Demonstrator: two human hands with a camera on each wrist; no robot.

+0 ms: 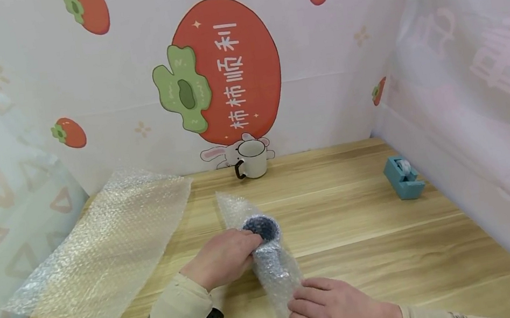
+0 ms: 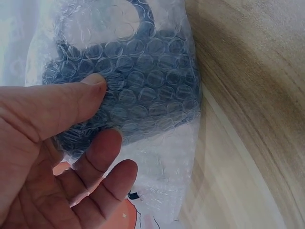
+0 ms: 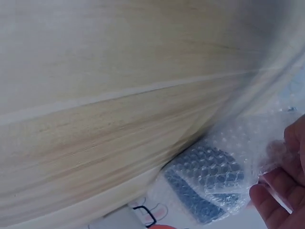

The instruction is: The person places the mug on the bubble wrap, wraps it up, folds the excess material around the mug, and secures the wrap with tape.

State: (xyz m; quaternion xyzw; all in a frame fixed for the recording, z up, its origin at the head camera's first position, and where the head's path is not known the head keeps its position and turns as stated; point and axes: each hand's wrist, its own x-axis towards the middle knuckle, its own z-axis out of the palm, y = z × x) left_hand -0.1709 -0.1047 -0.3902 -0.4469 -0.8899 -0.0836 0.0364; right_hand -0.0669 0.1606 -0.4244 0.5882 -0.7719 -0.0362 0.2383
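One round dark-blue mug point(image 1: 269, 226) in clear bubble wrap point(image 1: 279, 278) stands mid-span on the light wood-grain tabletop point(image 1: 361, 252). Left hand point(image 1: 223, 256) angles in from the left, back up, thumb and fingers pinching the wrapped wall; right hand point(image 1: 337, 308) sits lower right, fingers bent, pinching the wrap's near end.

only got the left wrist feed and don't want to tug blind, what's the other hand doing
Observer: The right hand holds the bubble wrap on the near side of the wrapped mug.
Operator: ok any tape around
Observer: Yes, a teal tape dispenser stands toward the table's right edge.
Operator: and more wrap if this piece is short
Observer: A second sheet lies flat on the left.
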